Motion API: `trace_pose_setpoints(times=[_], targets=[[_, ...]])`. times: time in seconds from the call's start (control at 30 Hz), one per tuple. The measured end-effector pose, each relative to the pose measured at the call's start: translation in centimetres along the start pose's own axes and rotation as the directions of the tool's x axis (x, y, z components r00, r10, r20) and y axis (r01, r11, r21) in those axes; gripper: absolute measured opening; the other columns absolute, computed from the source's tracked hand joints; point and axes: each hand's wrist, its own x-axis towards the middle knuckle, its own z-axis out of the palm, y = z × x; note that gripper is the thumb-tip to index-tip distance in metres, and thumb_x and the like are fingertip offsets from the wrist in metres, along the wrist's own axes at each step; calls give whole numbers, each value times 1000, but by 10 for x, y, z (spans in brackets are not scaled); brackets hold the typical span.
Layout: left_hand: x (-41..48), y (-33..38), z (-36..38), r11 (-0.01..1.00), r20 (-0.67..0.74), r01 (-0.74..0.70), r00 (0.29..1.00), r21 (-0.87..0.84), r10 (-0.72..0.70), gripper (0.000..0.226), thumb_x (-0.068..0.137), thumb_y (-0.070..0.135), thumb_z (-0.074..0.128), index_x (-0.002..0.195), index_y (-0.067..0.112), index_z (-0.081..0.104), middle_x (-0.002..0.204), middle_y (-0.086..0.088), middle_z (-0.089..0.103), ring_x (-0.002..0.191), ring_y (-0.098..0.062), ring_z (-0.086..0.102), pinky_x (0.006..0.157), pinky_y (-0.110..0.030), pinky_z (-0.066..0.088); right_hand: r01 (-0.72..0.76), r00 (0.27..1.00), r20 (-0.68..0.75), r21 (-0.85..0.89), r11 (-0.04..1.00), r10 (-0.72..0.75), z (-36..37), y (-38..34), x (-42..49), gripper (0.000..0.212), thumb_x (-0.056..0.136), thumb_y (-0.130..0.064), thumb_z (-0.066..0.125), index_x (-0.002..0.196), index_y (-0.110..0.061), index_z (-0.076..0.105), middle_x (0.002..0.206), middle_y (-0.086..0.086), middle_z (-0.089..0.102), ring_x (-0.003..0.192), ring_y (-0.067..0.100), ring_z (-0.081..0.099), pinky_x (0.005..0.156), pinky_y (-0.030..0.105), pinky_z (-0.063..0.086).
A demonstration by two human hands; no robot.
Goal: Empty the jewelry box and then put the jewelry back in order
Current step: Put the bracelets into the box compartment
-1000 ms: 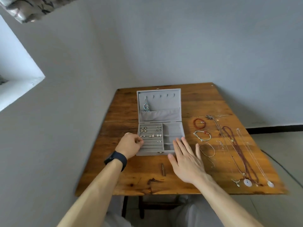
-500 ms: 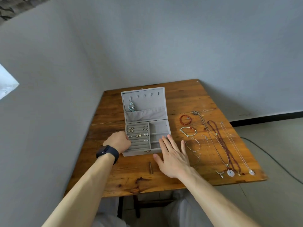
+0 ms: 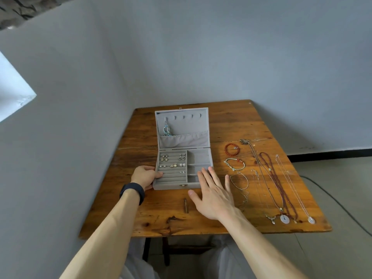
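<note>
Left hand (image 3: 145, 176) has slid off the ring rows to grip the open jewelry box (image 3: 198, 157) mid-tabletop (image 3: 231, 121), right hand (image 3: 213, 195) still spread flat at its corner, earrings (image 3: 172, 165) yet to be emptied.

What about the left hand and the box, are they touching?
Touching. The head view shows the left hand gripping the box at its left wall, a fingertip lying over the rim.

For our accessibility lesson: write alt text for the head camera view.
An open grey jewelry box sits on a wooden table, earrings in its left half; the left hand grips its left edge and the right hand is spread open at its front right corner. Bracelets and necklaces lie to its right.
</note>
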Motion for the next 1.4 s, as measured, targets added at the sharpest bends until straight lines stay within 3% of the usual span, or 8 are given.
trace_pose_setpoints(times=[0.3,0.47,0.6,0.77,0.97,1.07,1.3,1.4], targets=[[-19,-25,10,927,-82,-299,943,226,324,33,93,30,67,125,21,60,114,5,64,106,-18,62,84,-30,49,53,995,82,52,997,-57,-20,8,0,81,94,-75,13,160,-29,11,166,-14,-1,152,6,-14,116,52,-18],[-41,-58,11,657,-60,-433,807,617,588,64,96,64,42,152,32,36,146,9,51,139,-15,40,116,-39,31,19,972,-231,250,968,41,-48,45,24,48,99,-53,48,138,-27,54,142,-8,57,131,15,50,105,32,39],[-43,-82,12,518,32,-422,797,744,603,85,89,80,23,157,40,-9,164,12,21,153,-11,8,125,-44,2,-236,939,-249,40,971,238,-67,75,64,44,99,-45,50,133,-19,59,133,5,64,123,31,55,100,41,46],[-41,-82,14,504,15,-401,793,765,609,88,87,82,21,157,39,-11,165,12,16,153,-10,4,125,-44,0,-412,899,-190,-67,909,394,-71,85,91,39,96,-48,55,122,-24,69,128,8,64,122,37,51,95,44,50],[-42,-81,13,517,22,-394,811,760,585,88,88,81,23,157,39,-11,165,12,16,153,-10,2,125,-46,0,-433,875,-231,15,901,425,-64,82,102,23,98,-32,61,86,-20,77,113,15,70,110,40,60,89,41,49],[-42,-81,14,520,22,-395,812,757,584,88,87,81,22,157,38,-11,165,11,17,153,-11,3,125,-46,1,-387,858,-267,223,895,438,-66,84,102,20,99,-25,59,92,-14,74,109,17,72,105,41,63,86,39,49],[-42,-78,15,506,11,-376,811,776,585,90,87,81,26,159,34,-1,164,7,24,153,-15,11,124,-49,6,-151,679,-275,855,496,681,-82,85,43,18,102,-36,55,98,-25,70,119,0,69,110,22,59,100,40,45],[-45,-76,17,494,14,-382,802,781,597,91,88,79,29,159,31,-1,166,1,15,153,-18,10,124,-51,7,14,701,-198,964,264,685,-80,77,-16,17,99,-37,60,96,-24,71,103,-7,74,83,5,58,79,29,52]])
